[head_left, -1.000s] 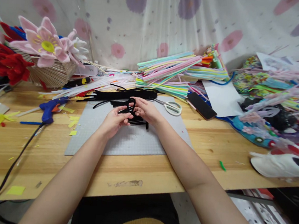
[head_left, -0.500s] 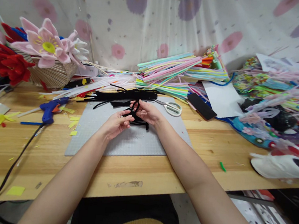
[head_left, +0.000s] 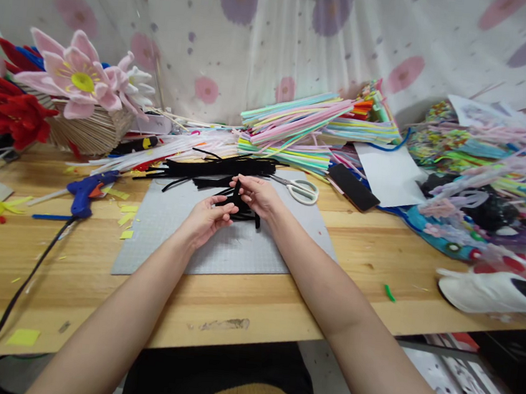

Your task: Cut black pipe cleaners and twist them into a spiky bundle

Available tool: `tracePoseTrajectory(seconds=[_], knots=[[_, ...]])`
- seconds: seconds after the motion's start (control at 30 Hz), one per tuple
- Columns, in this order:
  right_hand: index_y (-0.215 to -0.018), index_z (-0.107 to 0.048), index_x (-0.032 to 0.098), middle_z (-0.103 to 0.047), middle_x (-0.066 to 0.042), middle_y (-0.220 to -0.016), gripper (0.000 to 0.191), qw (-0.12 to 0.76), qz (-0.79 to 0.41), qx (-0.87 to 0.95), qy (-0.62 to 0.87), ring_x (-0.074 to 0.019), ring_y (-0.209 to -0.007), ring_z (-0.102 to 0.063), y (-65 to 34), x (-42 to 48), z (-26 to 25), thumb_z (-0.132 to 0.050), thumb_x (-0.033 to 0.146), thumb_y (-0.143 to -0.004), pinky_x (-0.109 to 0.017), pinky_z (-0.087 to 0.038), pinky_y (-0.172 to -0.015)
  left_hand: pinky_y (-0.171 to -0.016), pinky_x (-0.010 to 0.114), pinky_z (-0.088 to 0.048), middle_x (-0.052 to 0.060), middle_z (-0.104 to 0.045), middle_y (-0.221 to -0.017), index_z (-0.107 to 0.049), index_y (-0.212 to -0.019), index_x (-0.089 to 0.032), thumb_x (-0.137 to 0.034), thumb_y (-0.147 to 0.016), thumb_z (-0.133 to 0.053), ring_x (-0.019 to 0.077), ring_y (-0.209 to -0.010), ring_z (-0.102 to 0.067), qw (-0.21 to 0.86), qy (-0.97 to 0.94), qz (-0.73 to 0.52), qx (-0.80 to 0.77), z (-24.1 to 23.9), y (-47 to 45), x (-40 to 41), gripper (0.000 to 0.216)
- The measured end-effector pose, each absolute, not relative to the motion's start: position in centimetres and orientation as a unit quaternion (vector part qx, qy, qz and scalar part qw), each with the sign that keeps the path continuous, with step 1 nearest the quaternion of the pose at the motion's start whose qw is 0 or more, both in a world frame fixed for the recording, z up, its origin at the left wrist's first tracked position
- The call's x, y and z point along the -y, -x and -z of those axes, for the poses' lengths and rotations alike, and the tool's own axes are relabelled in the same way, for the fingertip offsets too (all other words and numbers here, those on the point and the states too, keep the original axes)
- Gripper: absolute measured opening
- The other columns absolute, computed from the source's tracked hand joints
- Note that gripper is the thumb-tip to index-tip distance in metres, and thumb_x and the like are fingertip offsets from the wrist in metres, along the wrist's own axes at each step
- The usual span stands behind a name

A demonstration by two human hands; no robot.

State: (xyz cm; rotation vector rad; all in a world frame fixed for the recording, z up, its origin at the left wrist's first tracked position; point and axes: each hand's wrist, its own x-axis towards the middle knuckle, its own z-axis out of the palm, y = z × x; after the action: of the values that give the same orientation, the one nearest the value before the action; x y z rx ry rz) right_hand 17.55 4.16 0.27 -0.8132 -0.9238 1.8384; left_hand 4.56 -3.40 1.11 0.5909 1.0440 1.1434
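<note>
Black pipe cleaner (head_left: 239, 206) sits pinched between left hand (head_left: 204, 219) and right hand (head_left: 259, 196) above the grey mat (head_left: 238, 254) on the tabletop (head_left: 378, 259); each grip is closed on it. Bending it likely goes best with both pinches close together, turning tightly and evenly.

black pipe cleaner (head_left: 240, 203) loop, wide open a second ago, now squeezed narrow; left hand (head_left: 203, 221) and right hand (head_left: 260, 198) drawn closer together

Bright, even light falls from above with soft, faint shadows and no glare. The edges bow outward, and the far right clutter is blurred.
</note>
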Motion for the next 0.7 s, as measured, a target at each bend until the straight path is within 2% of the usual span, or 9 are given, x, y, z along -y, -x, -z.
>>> tracePoseTrajectory(seconds=[0.13,0.27,0.43,0.6,0.7], knots=[[-0.067,-0.065,0.011,-0.065,-0.004,-0.066,0.004,0.452,-0.746,0.348,0.343,-0.0024,-0.048,-0.044,-17.6,-4.1,-1.0,-0.062,0.013,-0.069,-0.013,-0.025,-0.036,-0.051,0.018,-0.049,0.004,-0.067,-0.065,-0.040,-0.092,-0.015,-0.004,-0.071,-0.061,0.0037,-0.043,-0.052,0.644,-0.297,-0.519,-0.477,-0.7,-4.7,3.4,0.032],[-0.056,-0.059,0.012,-0.061,-0.002,-0.058,0.010,0.469,-0.720,0.347,0.375,-0.0021,-0.046,-0.042,-17.6,-4.2,-1.8,-0.059,0.008,-0.066,-0.013,-0.025,-0.036,-0.052,0.023,-0.050,-0.001,-0.065,-0.059,-0.034,-0.087,-0.019,-0.009,-0.064,-0.067,0.0064,-0.043,-0.053,0.592,-0.361,-0.545,-0.471,-0.2,-4.9,3.1,0.041],[-0.055,-0.057,0.013,-0.060,0.000,-0.059,0.010,0.490,-0.677,0.372,0.405,-0.0030,-0.048,-0.044,-17.7,-4.2,-1.9,-0.060,0.012,-0.064,-0.014,-0.030,-0.040,-0.050,0.023,-0.047,-0.007,-0.060,-0.053,-0.033,-0.083,-0.021,-0.018,-0.060,-0.069,0.0076,-0.043,-0.052,0.543,-0.420,-0.555,-0.470,0.1,-5.0,2.7,0.044],[-0.065,-0.062,0.014,-0.059,0.001,-0.059,0.011,0.386,-0.629,0.534,0.413,-0.0065,-0.054,-0.050,-19.3,-4.4,-1.8,-0.068,0.022,-0.061,-0.018,-0.034,-0.046,-0.051,0.024,-0.043,-0.004,-0.063,-0.060,-0.038,-0.089,-0.020,-0.026,-0.064,-0.066,0.0069,-0.042,-0.048,0.507,-0.451,-0.511,-0.528,0.2,-2.8,2.3,0.037],[-0.064,-0.062,0.014,-0.059,0.001,-0.059,0.011,0.329,-0.558,0.628,0.431,-0.0066,-0.054,-0.049,-20.2,-4.6,-1.7,-0.068,0.023,-0.062,-0.019,-0.035,-0.050,-0.050,0.025,-0.039,-0.002,-0.064,-0.065,-0.043,-0.099,-0.021,-0.034,-0.073,-0.058,0.0105,-0.048,-0.051,0.368,-0.514,-0.467,-0.618,0.4,-1.1,1.6,0.032]])
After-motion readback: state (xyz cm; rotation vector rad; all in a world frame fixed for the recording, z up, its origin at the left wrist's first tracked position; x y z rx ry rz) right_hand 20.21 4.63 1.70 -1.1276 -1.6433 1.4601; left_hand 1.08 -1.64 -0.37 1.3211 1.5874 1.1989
